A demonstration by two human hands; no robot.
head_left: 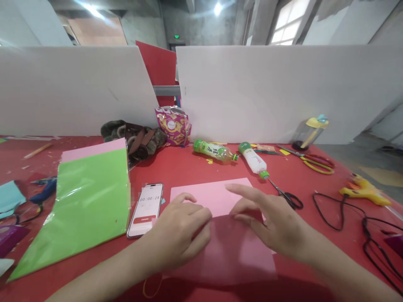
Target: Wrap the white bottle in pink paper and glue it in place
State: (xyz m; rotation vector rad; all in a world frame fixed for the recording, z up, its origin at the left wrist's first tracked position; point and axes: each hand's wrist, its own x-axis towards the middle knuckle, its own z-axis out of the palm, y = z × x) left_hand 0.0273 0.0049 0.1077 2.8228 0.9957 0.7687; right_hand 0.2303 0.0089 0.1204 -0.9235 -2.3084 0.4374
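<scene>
Pink ppr sht (pixel 233 262) matt, grn plstc-wrapped pack (pixel 91 201) glossy.

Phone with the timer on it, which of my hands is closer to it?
Left. Your left hand is just to the right of the phone; your right hand is farther off, by the right side of the pink paper.

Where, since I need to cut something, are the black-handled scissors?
The black-handled scissors lie right of centre in the head view, just beyond the right hand, blades pointing toward the white-labelled bottle.

two hands (pixel 185 230) — two scissors (pixel 287 196) — one phone (pixel 146 209)
</scene>
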